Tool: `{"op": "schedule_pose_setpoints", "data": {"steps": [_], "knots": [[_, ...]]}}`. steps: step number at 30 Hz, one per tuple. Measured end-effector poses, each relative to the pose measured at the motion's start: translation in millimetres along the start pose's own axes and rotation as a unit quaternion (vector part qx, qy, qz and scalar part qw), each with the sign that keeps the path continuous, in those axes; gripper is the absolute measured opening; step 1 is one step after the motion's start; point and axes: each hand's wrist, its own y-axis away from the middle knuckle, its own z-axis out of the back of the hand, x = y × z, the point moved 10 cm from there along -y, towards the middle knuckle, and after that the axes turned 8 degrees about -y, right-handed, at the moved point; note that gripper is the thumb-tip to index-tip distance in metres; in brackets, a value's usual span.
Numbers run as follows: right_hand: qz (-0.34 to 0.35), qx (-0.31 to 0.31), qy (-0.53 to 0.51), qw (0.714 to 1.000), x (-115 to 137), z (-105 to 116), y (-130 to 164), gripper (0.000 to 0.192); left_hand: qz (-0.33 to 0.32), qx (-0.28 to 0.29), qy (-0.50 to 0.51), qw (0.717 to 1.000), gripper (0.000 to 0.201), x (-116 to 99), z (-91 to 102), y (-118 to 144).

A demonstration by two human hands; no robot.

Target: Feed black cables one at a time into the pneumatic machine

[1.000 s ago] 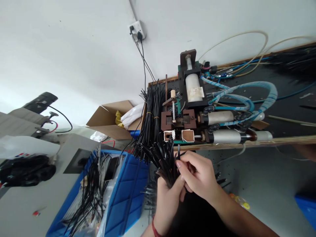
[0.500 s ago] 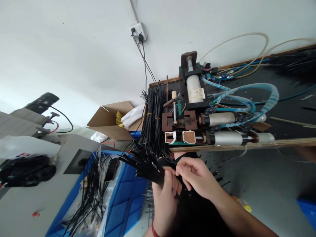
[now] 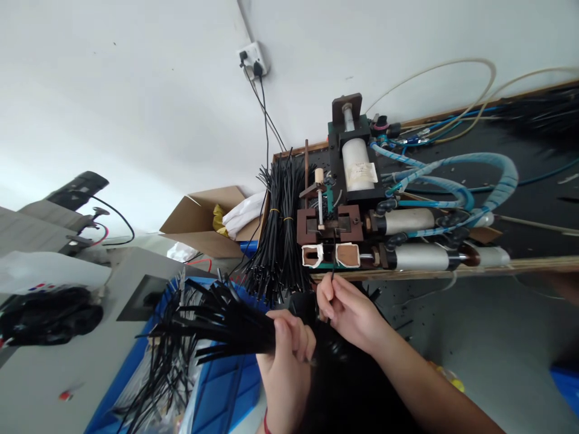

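Note:
My left hand (image 3: pixel 289 346) is closed round a thick bundle of black cables (image 3: pixel 235 325), whose loose ends fan out to the left over a blue bin. With pinched fingers my right hand (image 3: pixel 346 307) holds a single black cable (image 3: pixel 333 268). That cable points up from my fingertips into the gap between the two jaws of a pneumatic machine (image 3: pixel 330 226). At the machine's front are two white-edged brown pads (image 3: pixel 347 255), one on each side of the cable. The cable's far tip is hard to make out among the dark parts.
Tied bundles of black cables (image 3: pixel 283 223) lie on the bench left of the machine. Air cylinders (image 3: pixel 420 255) and blue hoses (image 3: pixel 488 160) extend right. A blue bin (image 3: pixel 230 386) with cables stands lower left, near an open cardboard box (image 3: pixel 194 220).
My right hand has drawn apart from the left and brought one cable up to the machine's jaws. My left hand has moved left and slightly down with the bundle.

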Motion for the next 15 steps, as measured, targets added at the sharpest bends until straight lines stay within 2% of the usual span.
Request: {"op": "schedule_pose_setpoints", "data": {"steps": [7,15], "knots": [[-0.063,0.011,-0.047,0.997,-15.7,-1.4,-4.0,0.044,-0.021,0.043,0.009,0.999,0.033,-5.6,-4.2,7.1],[-0.086,0.061,-0.103,0.989,-19.7,-9.4,-6.9,0.045,-0.01,0.042,-0.002,0.999,0.034,-2.2,-1.4,13.8]]}}
